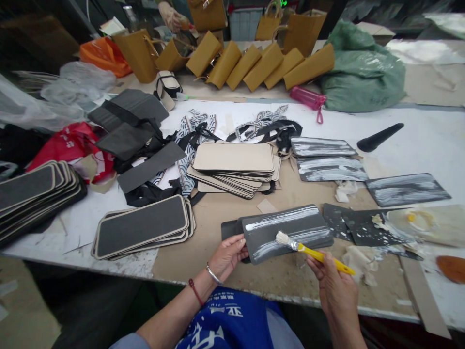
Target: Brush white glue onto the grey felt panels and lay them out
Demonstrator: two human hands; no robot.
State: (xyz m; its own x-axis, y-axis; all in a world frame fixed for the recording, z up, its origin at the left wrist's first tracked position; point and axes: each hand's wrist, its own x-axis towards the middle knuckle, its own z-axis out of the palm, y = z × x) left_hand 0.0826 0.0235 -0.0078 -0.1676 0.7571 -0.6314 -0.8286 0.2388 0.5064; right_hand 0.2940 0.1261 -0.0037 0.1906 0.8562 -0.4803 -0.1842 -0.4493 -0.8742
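Dark grey panel point(305, 230): located just beyond and between the two hands, lying over other dark pieces on the table point(203, 252). Left hand point(227, 259): pinching the panel's left end between thumb and fingers. Right hand point(336, 278): closed around the yellow handle of a brush point(313, 252), with the white-loaded bristles point(284, 239) pointing left over the panel; contact with the surface cannot be confirmed from this angle.

The step in hand appears to be spreading a white coating. For good results, the left hand should steady the edge without covering the surface, and the right hand should hold the brush low, draw it lengthwise with light, even pressure, and overlap each stroke. Particular attention should go to the corners and the bare strip; an overloaded brush could leave ridges or run over the edge.

Panel appearance: long rectangle, rounded corners, dull surface. One white streak follows the far edge; broader, uneven streaks cross the near half. Uncoated grey shows between them. Similar streaked panels point(332, 168) lie beyond the right hand, and a stack of beige panels point(232, 157) lies beyond the left hand.
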